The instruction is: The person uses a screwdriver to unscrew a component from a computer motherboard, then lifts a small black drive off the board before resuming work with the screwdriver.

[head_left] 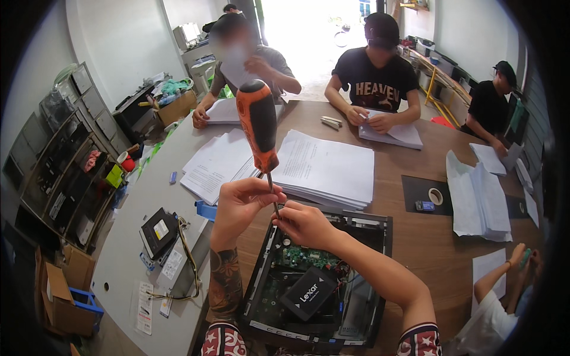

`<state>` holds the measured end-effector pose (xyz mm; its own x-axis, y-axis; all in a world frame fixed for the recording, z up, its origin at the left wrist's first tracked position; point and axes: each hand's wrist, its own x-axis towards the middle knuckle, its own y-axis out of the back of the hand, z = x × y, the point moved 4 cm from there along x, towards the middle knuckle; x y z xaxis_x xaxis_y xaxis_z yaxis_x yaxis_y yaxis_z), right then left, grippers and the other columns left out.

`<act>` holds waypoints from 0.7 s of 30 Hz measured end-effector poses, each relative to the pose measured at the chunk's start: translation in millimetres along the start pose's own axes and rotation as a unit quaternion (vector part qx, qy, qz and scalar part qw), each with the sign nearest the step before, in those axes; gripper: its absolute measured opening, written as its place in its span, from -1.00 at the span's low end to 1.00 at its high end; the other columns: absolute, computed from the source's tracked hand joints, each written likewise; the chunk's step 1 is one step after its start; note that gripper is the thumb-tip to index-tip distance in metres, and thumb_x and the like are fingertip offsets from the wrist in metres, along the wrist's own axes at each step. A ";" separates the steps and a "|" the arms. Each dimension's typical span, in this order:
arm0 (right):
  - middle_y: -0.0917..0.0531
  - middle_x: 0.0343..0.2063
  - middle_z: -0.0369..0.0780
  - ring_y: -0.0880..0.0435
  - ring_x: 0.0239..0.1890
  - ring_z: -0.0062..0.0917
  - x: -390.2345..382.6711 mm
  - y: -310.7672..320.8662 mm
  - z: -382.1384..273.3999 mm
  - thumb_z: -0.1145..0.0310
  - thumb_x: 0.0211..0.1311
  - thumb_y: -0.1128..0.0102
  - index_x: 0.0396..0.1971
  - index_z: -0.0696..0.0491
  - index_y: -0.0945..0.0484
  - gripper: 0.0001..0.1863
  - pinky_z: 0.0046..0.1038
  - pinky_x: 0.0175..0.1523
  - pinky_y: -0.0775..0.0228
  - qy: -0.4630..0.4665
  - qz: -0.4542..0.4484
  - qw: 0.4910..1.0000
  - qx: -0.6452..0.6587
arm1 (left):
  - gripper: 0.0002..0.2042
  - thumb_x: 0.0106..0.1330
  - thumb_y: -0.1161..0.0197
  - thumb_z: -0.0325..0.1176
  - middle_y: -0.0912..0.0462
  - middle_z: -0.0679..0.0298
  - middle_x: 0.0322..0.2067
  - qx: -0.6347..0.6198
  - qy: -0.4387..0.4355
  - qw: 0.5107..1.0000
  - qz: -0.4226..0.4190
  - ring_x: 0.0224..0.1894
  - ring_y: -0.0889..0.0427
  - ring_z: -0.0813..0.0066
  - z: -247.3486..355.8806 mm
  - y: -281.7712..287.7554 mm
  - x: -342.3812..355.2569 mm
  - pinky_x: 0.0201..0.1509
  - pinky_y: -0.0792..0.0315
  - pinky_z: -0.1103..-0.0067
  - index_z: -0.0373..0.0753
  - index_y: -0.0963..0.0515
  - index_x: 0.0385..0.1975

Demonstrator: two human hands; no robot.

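- The big brown table (427, 237) fills most of the view. Its far-right side bends into the dark rim, so that part is hard to see.
- 4 other people sit around the table. A 5th is only a head far at the back. The person at the lower right is cut off by the edge.
- 5 piles of white papers (323, 169) lie on the table. The small print on them is too tiny to see.
- The open computer case (356, 308) sits right in front of the person. Its bottom edge is cut off by the picture.
- Inside the case are 1 green board (300, 256) and 1 flat black drive (309, 292). The 2 arms hide part of the inside.
- 1 black disc drive (158, 230) lies on the grey table part to the left of the case, with a yellow wire next to it.
- The screwdriver (259, 124) has 1 orange and black handle. It stands up above the case, tipped a bit. Its tip is hidden behind the fingers.
- The left hand (240, 204) pinches the thin metal shaft just below the handle.
- The right hand (304, 224) pinches the shaft lower down, and its fingers are pressed together.
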<state>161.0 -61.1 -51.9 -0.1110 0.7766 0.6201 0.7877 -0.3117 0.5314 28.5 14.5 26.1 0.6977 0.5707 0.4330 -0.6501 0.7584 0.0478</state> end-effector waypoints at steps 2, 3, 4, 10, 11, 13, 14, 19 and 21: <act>-0.50 -0.46 -0.18 -0.56 -0.49 -0.20 1.1 0.1 -1.0 0.32 0.28 -0.25 -0.37 0.12 -0.54 -0.82 -0.23 -0.40 -0.39 -0.002 -0.001 1.000 0.002 | -0.89 0.22 -0.30 -0.69 -0.72 0.14 -0.33 0.000 0.003 1.000 0.022 -0.22 -0.72 0.43 0.3 0.3 0.1 -0.09 -0.59 0.54 -0.45 -0.63 -0.27; -0.50 -0.46 -0.18 -0.56 -0.49 -0.20 1.0 1.0 -1.2 0.32 0.28 -0.25 -0.36 0.12 -0.55 -0.83 -0.24 -0.40 -0.39 -0.005 -0.004 1.000 -0.004 | -0.90 0.20 -0.31 -0.68 -0.72 0.15 -0.34 0.000 0.006 1.000 0.028 -0.22 -0.72 0.44 -0.3 -0.4 0.7 -0.08 -0.60 0.54 -0.44 -0.63 -0.30; -0.51 -0.45 -0.18 -0.57 -0.49 -0.21 0.9 1.7 -1.3 0.32 0.28 -0.25 -0.36 0.12 -0.56 -0.83 -0.24 -0.40 -0.40 -0.009 -0.007 1.000 -0.010 | -0.91 0.19 -0.33 -0.68 -0.72 0.16 -0.34 0.000 0.010 0.999 0.034 -0.22 -0.71 0.46 -0.9 -0.7 1.2 -0.07 -0.60 0.53 -0.43 -0.63 -0.32; -0.54 -0.43 -0.19 -0.59 -0.48 -0.22 0.4 0.9 -1.5 0.32 0.28 -0.25 -0.32 0.11 -0.59 -0.84 -0.25 -0.39 -0.42 -0.011 -0.016 1.000 -0.012 | -0.78 0.09 -0.47 -0.61 -0.66 0.28 -0.42 0.030 -0.074 0.994 0.072 -0.31 -0.65 0.57 -5.2 2.6 1.7 -0.05 -0.51 0.60 -0.37 -0.59 -0.30; -0.54 -0.43 -0.19 -0.59 -0.48 -0.22 0.7 1.0 -2.8 0.32 0.28 -0.25 -0.32 0.11 -0.59 -0.84 -0.25 -0.39 -0.42 -0.012 -0.016 1.000 -0.011 | -0.78 0.09 -0.47 -0.61 -0.66 0.28 -0.42 0.030 -0.073 0.994 0.072 -0.31 -0.65 0.57 -6.1 3.4 1.4 -0.05 -0.51 0.60 -0.37 -0.59 -0.30; -0.55 -0.42 -0.18 -0.60 -0.48 -0.22 1.4 2.4 -5.0 0.33 0.28 -0.25 -0.28 0.11 -0.60 -0.83 -0.24 -0.38 -0.43 -0.020 -0.021 0.999 -0.017 | -0.70 0.04 -0.53 -0.56 -0.63 0.31 -0.41 0.049 -0.070 0.993 0.086 -0.31 -0.61 0.62 -7.8 5.5 2.2 -0.03 -0.47 0.59 -0.34 -0.56 -0.25; -0.55 -0.42 -0.18 -0.60 -0.48 -0.22 1.3 2.5 -4.8 0.33 0.28 -0.25 -0.28 0.11 -0.60 -0.83 -0.24 -0.38 -0.43 -0.020 -0.021 0.999 -0.017 | -0.70 0.04 -0.53 -0.56 -0.63 0.31 -0.41 0.049 -0.070 0.993 0.085 -0.31 -0.61 0.62 -5.3 5.1 2.6 -0.03 -0.47 0.59 -0.34 -0.56 -0.25; -0.56 -0.40 -0.17 -0.62 -0.46 -0.21 1.0 3.2 -5.7 0.34 0.27 -0.26 -0.25 0.11 -0.61 -0.83 -0.25 -0.35 -0.46 -0.018 -0.031 0.999 -0.025 | -0.72 0.24 -0.41 -0.34 -0.69 0.19 -0.29 0.024 -0.028 0.999 0.014 -0.15 -0.65 0.45 11.1 -2.5 0.4 0.02 -0.46 0.50 -0.37 -0.59 -0.16; -0.57 -0.39 -0.17 -0.62 -0.46 -0.21 0.8 2.9 -5.4 0.34 0.27 -0.26 -0.24 0.11 -0.61 -0.83 -0.25 -0.35 -0.46 -0.018 -0.033 0.999 -0.027 | -0.72 0.28 -0.34 -0.42 -0.69 0.16 -0.26 0.005 -0.020 1.000 -0.003 -0.12 -0.65 0.45 18.7 -3.7 -3.1 0.04 -0.48 0.49 -0.40 -0.57 -0.07</act>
<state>159.9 -64.3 -46.8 -0.1380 0.8155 0.5620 0.7458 -0.2878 0.6008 23.1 4.0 41.4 0.6898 0.5529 0.4674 -0.6487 0.7587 0.0599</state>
